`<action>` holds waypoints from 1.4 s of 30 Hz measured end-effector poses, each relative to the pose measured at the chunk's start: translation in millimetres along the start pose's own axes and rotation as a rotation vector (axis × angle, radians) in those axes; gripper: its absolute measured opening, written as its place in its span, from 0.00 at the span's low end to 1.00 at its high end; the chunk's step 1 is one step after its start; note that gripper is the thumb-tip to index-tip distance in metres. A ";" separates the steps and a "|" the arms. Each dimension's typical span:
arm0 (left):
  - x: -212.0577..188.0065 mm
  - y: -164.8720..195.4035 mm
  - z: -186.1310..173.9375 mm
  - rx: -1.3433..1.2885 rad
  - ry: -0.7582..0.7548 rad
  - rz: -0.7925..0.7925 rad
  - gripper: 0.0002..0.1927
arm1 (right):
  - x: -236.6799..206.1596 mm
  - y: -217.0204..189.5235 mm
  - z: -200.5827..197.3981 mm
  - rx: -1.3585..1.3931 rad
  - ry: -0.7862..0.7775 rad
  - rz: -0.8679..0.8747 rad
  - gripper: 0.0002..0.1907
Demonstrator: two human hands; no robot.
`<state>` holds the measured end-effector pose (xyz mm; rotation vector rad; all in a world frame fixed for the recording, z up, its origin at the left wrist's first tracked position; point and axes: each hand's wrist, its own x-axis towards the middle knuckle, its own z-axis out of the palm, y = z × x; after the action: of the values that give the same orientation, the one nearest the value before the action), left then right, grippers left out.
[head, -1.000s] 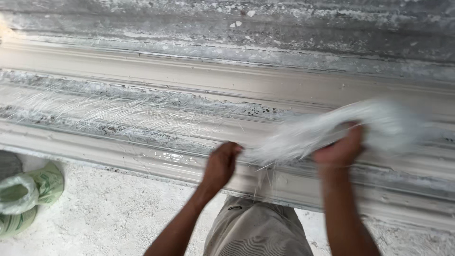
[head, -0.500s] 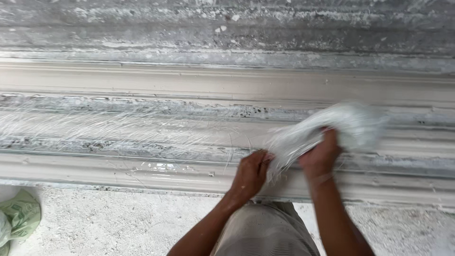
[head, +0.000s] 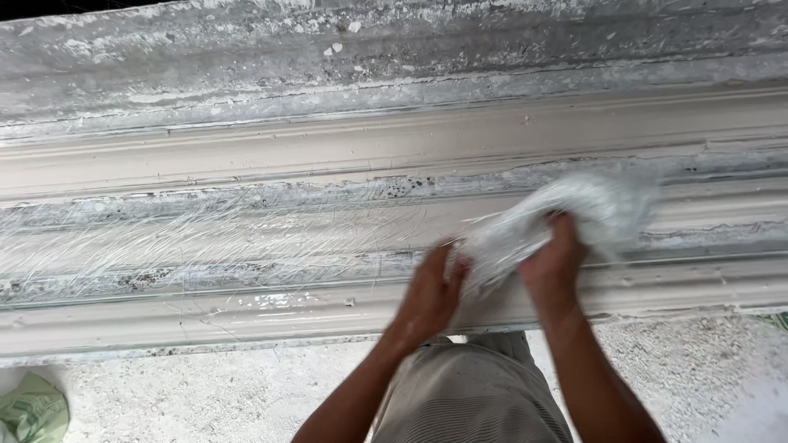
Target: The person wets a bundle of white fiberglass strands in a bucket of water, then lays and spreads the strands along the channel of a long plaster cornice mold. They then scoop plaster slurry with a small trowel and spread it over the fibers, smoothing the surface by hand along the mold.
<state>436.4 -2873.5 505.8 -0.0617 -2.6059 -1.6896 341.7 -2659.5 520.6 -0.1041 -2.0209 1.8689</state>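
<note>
A long grey-white moulding form (head: 246, 156) with ridged channels runs across the view. Thin glassy fibre strands (head: 205, 238) lie spread along its middle channel. Both hands hold a blurred white bundle of fibre (head: 566, 213) over the form's near side. My left hand (head: 431, 291) grips the bundle's near end at the front ledge. My right hand (head: 554, 262) clutches the bundle's middle, just to the right of the left hand. The bundle's far end fans out to the right, smeared by motion.
A rough plaster-crusted wall or slab (head: 369, 57) rises behind the form. Speckled pale floor (head: 164, 394) lies below the front ledge. A green sack (head: 33, 410) sits at the bottom left corner. My trousers (head: 468, 394) show at the bottom centre.
The view has shifted right, pushing the green sack toward the left edge. My hands have drawn closer together on the bundle, which is now more gathered above them.
</note>
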 end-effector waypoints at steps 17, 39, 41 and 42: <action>42.5 57.9 142.1 0.298 0.132 0.035 0.17 | 102.3 83.8 -139.7 0.516 0.107 0.626 0.05; 66.3 100.8 224.4 0.047 0.056 -0.038 0.13 | 175.5 80.2 -233.3 0.674 0.057 0.431 0.05; 73.4 88.8 205.9 0.333 -0.003 -0.136 0.13 | 218.5 87.1 -286.0 0.780 0.095 0.377 0.11; 77.4 82.8 193.6 0.476 -0.029 -0.183 0.13 | 240.6 88.4 -312.2 0.547 -0.034 0.058 0.16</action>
<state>362.0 -2661.8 506.3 0.1710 -3.0348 -1.0640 203.5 -2280.4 501.6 0.0200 -1.4690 2.3981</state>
